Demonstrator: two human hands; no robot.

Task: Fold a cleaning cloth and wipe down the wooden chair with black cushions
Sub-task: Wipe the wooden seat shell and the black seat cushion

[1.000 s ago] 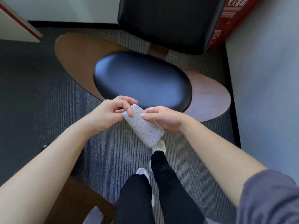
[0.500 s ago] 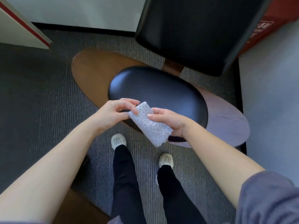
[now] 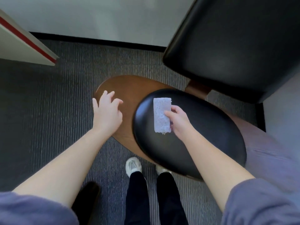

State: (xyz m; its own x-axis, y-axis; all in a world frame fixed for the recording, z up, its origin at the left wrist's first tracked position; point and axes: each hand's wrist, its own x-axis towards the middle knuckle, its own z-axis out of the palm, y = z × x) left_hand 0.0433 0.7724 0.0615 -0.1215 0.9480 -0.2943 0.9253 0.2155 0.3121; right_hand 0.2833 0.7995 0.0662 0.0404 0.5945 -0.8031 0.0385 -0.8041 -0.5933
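A folded pale cloth, a narrow rectangle, sits over the left part of the oval black seat cushion, pinched along its right edge by the right hand. Whether it touches the cushion is unclear. The left hand, fingers spread and holding nothing, hovers over the wooden seat at its rounded left edge. The black back cushion rises at upper right. Striped grey carpet lies open to the left.
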